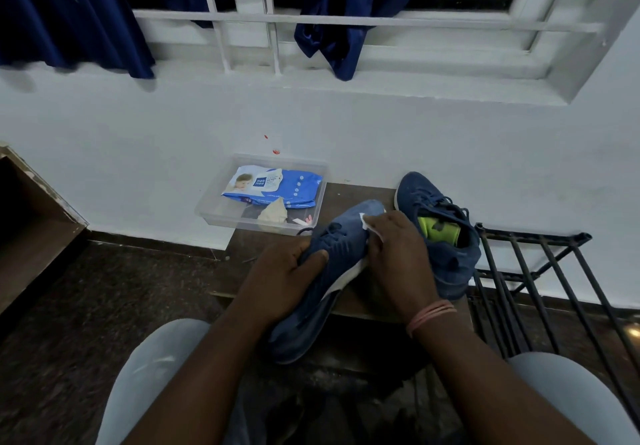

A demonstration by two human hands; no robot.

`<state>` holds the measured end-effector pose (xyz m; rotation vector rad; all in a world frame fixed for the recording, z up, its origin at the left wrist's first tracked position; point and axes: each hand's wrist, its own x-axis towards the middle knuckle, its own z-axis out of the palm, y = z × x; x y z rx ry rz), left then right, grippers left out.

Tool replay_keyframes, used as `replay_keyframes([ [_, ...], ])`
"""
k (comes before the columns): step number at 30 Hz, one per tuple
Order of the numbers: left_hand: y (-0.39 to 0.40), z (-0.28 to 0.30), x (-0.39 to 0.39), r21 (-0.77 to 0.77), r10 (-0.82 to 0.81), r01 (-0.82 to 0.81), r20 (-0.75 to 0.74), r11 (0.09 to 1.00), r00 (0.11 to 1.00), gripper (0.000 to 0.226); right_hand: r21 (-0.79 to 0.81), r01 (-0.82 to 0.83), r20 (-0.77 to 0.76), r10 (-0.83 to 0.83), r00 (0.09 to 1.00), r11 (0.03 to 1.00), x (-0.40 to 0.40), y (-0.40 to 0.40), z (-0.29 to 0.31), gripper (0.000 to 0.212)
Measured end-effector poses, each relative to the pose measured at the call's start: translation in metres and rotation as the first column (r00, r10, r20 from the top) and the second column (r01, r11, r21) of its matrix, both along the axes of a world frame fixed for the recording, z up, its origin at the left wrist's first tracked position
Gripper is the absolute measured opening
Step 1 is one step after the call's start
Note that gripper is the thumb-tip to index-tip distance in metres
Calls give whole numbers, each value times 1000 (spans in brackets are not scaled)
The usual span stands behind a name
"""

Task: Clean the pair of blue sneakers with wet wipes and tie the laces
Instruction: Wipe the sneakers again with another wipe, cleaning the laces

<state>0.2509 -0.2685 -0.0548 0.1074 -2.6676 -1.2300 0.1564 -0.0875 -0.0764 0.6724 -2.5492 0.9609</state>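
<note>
My left hand (pixel 289 273) grips a blue sneaker (pixel 341 247) at its laced upper, holding it tilted on its side above a low brown table (pixel 249 247), toe pointing away. My right hand (pixel 398 254) presses a white wet wipe (pixel 367 226) against the sneaker's side near the toe; most of the wipe is hidden under the fingers. The second blue sneaker (pixel 446 237), with a yellow-green insole and loose laces, stands upright on the table just right of my right hand.
A clear plastic tray (pixel 211 209) at the table's back left holds a blue wet wipes pack (pixel 277 186) and a crumpled used wipe (pixel 273 214). A black metal rack (pixel 540 271) stands right of the table. A white wall with window and blue curtains rises behind.
</note>
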Motion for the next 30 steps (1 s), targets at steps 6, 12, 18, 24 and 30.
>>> replay_keyframes([
  [6,3,-5,-3,-15,24,-24,37,1000,999,30,-12,-201,11,201,979,979,32,-10,4,27],
  [12,5,-9,-4,-1,36,-36,40,999,999,36,29,-39,57,37,998,999,13,-14,0,24],
  [18,3,-2,-1,52,24,-24,11,998,1000,36,51,-126,62,123,990,991,3,-5,3,26],
  [24,6,-3,-2,22,7,-7,30,1000,1000,36,105,12,63,-18,998,994,0,-2,-1,21],
  [30,-6,1,-4,146,101,-113,86,983,991,39,100,-223,117,211,970,970,17,5,13,30],
])
